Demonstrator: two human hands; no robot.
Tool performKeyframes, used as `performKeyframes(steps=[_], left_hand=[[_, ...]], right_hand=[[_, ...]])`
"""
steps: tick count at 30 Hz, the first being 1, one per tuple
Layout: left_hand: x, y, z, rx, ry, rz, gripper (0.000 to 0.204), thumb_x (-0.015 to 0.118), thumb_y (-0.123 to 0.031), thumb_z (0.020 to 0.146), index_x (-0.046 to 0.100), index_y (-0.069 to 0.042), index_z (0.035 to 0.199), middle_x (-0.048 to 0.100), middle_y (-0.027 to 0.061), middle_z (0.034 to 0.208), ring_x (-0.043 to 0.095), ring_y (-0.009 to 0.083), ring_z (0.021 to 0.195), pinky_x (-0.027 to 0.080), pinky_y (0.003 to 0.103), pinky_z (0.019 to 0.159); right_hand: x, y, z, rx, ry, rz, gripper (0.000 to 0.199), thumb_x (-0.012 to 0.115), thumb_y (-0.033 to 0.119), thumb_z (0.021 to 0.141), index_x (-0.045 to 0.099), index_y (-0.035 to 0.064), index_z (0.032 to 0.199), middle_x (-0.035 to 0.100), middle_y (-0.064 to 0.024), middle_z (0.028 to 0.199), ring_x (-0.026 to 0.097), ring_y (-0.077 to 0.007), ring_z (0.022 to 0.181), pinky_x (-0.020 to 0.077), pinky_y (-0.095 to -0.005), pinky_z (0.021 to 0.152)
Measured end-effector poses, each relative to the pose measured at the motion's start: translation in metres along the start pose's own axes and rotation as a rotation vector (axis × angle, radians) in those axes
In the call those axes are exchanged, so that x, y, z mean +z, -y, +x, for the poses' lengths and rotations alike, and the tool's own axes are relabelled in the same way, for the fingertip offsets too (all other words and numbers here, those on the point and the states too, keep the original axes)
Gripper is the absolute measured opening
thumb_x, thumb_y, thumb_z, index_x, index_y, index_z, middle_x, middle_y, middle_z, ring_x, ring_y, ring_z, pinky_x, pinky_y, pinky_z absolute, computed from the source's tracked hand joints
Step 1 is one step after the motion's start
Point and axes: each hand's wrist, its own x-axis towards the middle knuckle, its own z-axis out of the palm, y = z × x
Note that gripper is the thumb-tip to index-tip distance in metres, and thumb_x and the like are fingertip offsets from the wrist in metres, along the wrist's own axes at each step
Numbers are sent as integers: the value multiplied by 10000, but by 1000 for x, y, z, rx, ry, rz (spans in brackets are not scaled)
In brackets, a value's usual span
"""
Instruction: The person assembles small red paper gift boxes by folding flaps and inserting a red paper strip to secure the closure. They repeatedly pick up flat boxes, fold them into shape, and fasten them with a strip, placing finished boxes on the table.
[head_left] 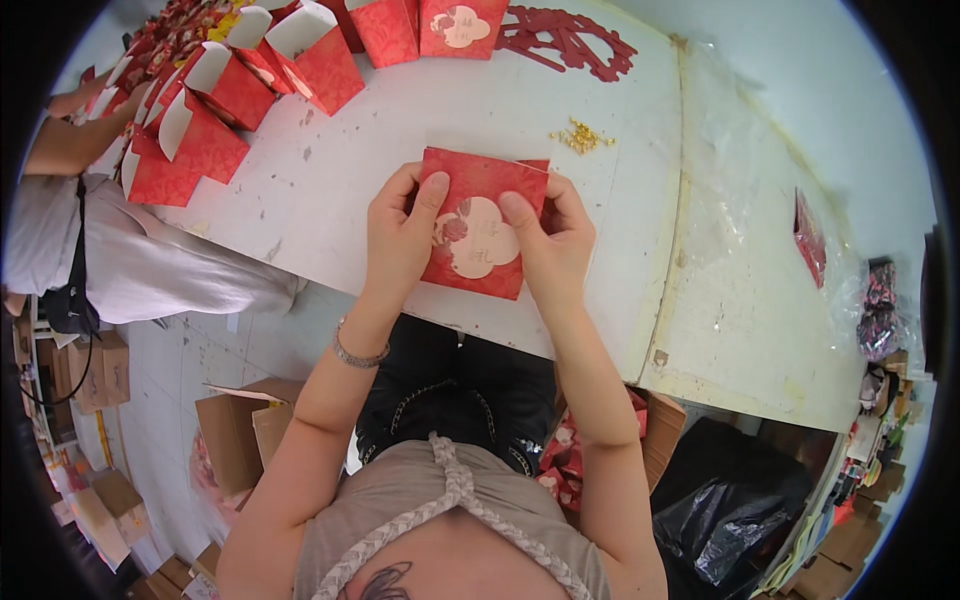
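Between my two hands is a flattened red gift box (470,270) with a pale, clover-shaped label on its front, held above the near edge of the white table. My left hand (398,230) grips its left side, thumb on the front face and fingers curled behind. On the other side my right hand (555,240) has its thumb on the label's upper right, the fingers wrapped round the back edge. A second red layer shows behind the top right corner. Beyond it on the table lie a small heap of gold-coloured fasteners (582,136) and a pile of dark red strips (570,42).
Several open red boxes (318,62) stand along the table's far left. A co-worker's arm (75,140) reaches in beside them. At the right, a flat red piece (809,240) lies near clear plastic. Below are a cardboard carton (240,430) and a black plastic bag (730,495).
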Motion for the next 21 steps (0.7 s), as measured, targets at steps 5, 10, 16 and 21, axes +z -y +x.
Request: performKeyframes(steps=[5, 10, 16, 21], left_hand=[[0, -5, -9, 10, 69, -121, 130, 594, -91, 902, 603, 15, 977, 618, 22, 892, 539, 58, 768, 465, 203, 691], [7, -1, -7, -3, 8, -96, 211, 588, -31, 883, 545, 16, 1084, 622, 60, 982, 573, 82, 834, 487, 223, 740], [4, 1, -6, -239, 124, -255, 215, 526, -77, 925, 510, 1, 1125, 618, 61, 976, 574, 89, 849, 484, 230, 751], [-4, -2, -5, -67, 205, -16, 246, 529, -76, 922, 515, -11, 1158, 614, 44, 954, 561, 75, 856, 473, 229, 748]], right_hand=[[-9, -7, -5, -136, -11, -116, 209, 654, 65, 852, 554, 28, 1032, 623, -46, 927, 534, -82, 749, 436, -210, 664], [1, 10, 3, 172, -38, 196, 201, 574, 28, 880, 542, -18, 1073, 641, -90, 958, 581, -86, 830, 468, -227, 699], [-8, 4, 3, 328, 32, 240, 258, 559, 26, 882, 500, -21, 1129, 661, -98, 904, 603, -94, 817, 485, -237, 715], [-8, 15, 7, 397, 146, 62, 254, 589, 38, 866, 536, 5, 1112, 669, -97, 896, 623, -104, 791, 503, -241, 682]])
